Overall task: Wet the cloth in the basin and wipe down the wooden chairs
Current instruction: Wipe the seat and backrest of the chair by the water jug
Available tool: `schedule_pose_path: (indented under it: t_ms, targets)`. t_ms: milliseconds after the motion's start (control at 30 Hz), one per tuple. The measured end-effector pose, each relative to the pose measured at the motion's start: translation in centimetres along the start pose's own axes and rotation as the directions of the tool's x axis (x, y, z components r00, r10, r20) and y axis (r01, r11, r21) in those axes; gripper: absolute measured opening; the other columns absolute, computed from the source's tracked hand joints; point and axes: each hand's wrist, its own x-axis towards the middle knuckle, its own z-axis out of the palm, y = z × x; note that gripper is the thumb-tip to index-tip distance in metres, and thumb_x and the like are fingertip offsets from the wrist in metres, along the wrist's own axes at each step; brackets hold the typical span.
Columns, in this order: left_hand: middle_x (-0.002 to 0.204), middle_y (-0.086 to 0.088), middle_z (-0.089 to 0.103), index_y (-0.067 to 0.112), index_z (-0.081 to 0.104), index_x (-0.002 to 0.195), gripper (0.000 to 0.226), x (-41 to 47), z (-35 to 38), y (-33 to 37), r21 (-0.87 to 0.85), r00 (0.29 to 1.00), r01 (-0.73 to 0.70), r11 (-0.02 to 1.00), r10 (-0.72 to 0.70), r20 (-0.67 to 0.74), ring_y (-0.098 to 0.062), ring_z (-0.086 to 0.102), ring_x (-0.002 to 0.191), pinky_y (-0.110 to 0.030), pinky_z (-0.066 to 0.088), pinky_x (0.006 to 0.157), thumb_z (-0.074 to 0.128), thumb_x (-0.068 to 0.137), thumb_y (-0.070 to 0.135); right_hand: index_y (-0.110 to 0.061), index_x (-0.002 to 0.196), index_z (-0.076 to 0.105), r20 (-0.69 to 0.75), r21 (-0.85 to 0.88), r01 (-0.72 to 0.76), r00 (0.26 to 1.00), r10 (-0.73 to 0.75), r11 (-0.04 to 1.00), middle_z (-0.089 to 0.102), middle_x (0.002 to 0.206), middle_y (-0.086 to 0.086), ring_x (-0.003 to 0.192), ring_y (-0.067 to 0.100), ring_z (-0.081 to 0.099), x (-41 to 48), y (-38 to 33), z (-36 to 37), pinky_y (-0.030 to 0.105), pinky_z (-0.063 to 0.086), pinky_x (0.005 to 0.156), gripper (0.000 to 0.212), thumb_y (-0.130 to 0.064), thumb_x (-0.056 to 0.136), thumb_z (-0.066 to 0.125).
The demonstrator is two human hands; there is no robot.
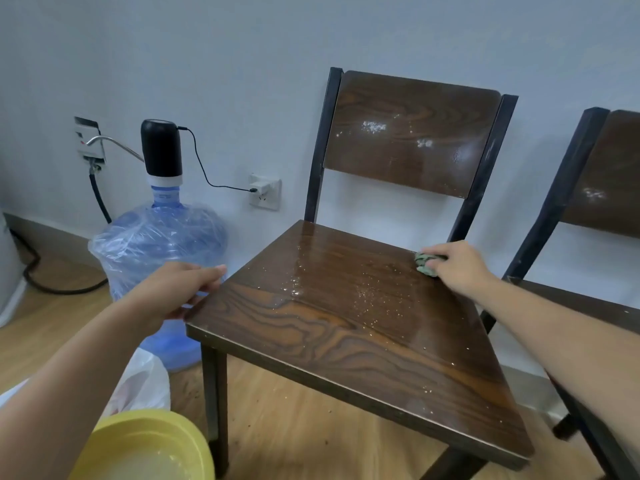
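Cloth (426,263), one, two chairs (412,133), one basin (114,429), seat (346,323) apparently wet

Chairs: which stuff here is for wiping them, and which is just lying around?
For the job: cloth in the right hand, near chair, second chair, yellow basin.

Just lying about: water bottle, black pump, plastic bag, wall socket.

Chair seat (346,323): glossy dark wood grain, wet sheen toward 12 o'clock. Cloth (426,264): crumpled fabric. Basin (166,427): smooth plastic.
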Motion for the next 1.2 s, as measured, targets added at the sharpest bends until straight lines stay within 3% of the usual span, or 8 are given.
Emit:
schedule_pose_path:
  t_ms: [200,300,433,633,800,867,1033,1200]
  targets:
    - [0.119,-0.021,0.075,0.007,0.074,0.115,0.042,0.9,0.5,0.1,-0.258,0.993,0.11,0.96,-0.093,0.075,-0.036,0.069,0.097,-0.043,0.054,0.088,0.063,0.096,0.042,-0.03,0.122,0.074,0.147,0.025,0.307,0.94,-0.307,0.951,0.071,0.127,-0.005,0.103,0.008,0.06,-2.9,-5.7,4.4,0.015,0.043,0.083,0.037,-0.007,0.1,0.057]
    - [0.128,-0.02,0.071,0.003,0.067,0.132,0.056,0.9,0.5,0.1,-0.269,0.988,0.115,0.956,-0.081,0.134,-0.037,0.071,0.106,-0.04,0.056,0.083,0.063,0.094,0.044,-0.038,0.119,0.075,0.291,0.102,0.446,0.841,-0.456,0.889,0.072,0.124,-0.019,0.114,-0.003,0.062,-8.2,-6.9,3.6,0.008,0.043,0.094,0.039,-0.008,0.1,0.059]
    - [0.12,-0.018,0.076,0.005,0.069,0.129,0.064,0.4,0.1,-0.1,-0.211,0.973,0.117,0.971,-0.069,0.221,-0.03,0.074,0.089,-0.043,0.058,0.089,0.074,0.08,0.046,-0.036,0.116,0.076,0.413,0.247,0.426,0.766,-0.492,0.871,0.07,0.124,-0.026,0.119,-0.011,0.059,-14.0,-5.4,0.4,0.009,0.045,0.101,0.039,-0.004,0.098,0.061]
    - [0.126,-0.023,0.072,0.005,0.072,0.124,0.09,-0.3,-0.4,-0.7,-0.184,0.948,0.155,0.971,-0.094,0.303,-0.039,0.07,0.11,-0.052,0.049,0.107,0.092,0.048,0.049,-0.033,0.115,0.078,0.69,0.201,0.349,0.613,-0.385,0.915,0.072,0.12,-0.023,0.118,-0.003,0.064,-17.4,-3.8,-6.1,0.016,0.051,0.099,0.041,0.0,0.097,0.062]
    - [0.12,-0.022,0.075,0.004,0.07,0.124,0.057,-0.7,-0.1,-0.1,-0.192,0.962,0.163,0.968,-0.113,0.247,-0.041,0.07,0.113,-0.05,0.053,0.102,0.078,0.079,0.038,-0.03,0.112,0.079,0.325,0.147,0.206,0.914,-0.244,0.967,0.078,0.107,-0.015,0.108,0.009,0.07,-6.7,-2.1,-6.5,0.015,0.057,0.081,0.035,-0.002,0.097,0.063]
    - [0.117,-0.022,0.077,0.004,0.07,0.123,0.054,-1.0,0.1,0.2,-0.196,0.964,0.17,0.966,-0.122,0.235,-0.038,0.072,0.101,-0.048,0.056,0.096,0.078,0.08,0.035,-0.023,0.118,0.076,0.169,0.067,0.177,0.968,-0.186,0.982,0.074,0.117,-0.002,0.117,0.018,0.065,-1.8,-0.9,-4.1,0.022,0.053,0.092,0.034,-0.001,0.097,0.062]
    - [0.125,-0.025,0.072,0.0,0.07,0.123,0.064,-1.2,0.3,0.1,-0.251,0.965,0.163,0.954,-0.101,0.242,-0.037,0.069,0.1,-0.047,0.057,0.093,0.082,0.07,0.033,-0.022,0.124,0.074,0.066,0.047,0.193,0.978,-0.196,0.98,0.068,0.13,-0.003,0.122,0.014,0.058,-0.7,-0.9,1.6,0.022,0.043,0.102,0.035,-0.003,0.1,0.057]
    - [0.129,-0.027,0.069,-0.001,0.069,0.126,0.064,-1.3,-0.1,-0.3,-0.254,0.959,0.188,0.949,-0.121,0.257,-0.038,0.067,0.105,-0.051,0.049,0.106,0.083,0.074,0.033,-0.039,0.12,0.074,0.305,0.16,0.393,0.853,-0.424,0.906,0.067,0.129,-0.024,0.122,-0.009,0.057,-10.4,-2.2,-0.2,0.009,0.043,0.103,0.042,-0.006,0.101,0.058]
